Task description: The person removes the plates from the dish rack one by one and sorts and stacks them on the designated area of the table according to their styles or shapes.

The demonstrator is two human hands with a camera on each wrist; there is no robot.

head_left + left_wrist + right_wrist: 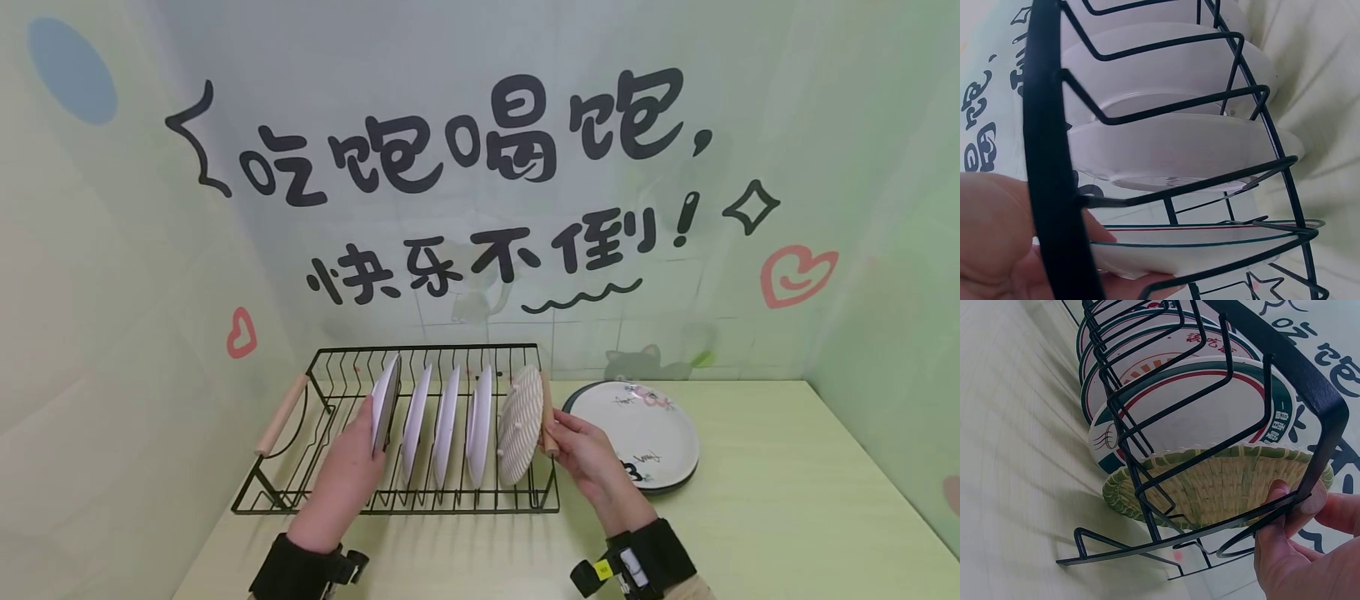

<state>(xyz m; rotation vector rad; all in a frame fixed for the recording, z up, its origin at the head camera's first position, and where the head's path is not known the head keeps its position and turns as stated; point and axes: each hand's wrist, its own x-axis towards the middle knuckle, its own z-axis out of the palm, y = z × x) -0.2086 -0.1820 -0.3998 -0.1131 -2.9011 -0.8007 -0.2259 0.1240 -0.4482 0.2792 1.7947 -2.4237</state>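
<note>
A black wire dish rack (450,493) stands on the pale table. My left hand (348,467) grips a white plate (384,400) upright in its left part; the left wrist view shows green and red lines along that plate's rim (1210,245), thumb on one face, fingers on the other. To its right stand three white plates, one of them the middle plate (447,425). At the right end leans a round woven bamboo basket (1210,487) with a green rim. My right hand (588,454) pinches the rack's right wooden handle (551,425) beside the basket.
Right of the rack lies a stack of plates, its top white plate (637,429) printed with flowers, a dark rim showing beneath. Another wooden handle (282,414) sits on the rack's left end. A printed wall sheet (480,208) with large black characters encloses the table.
</note>
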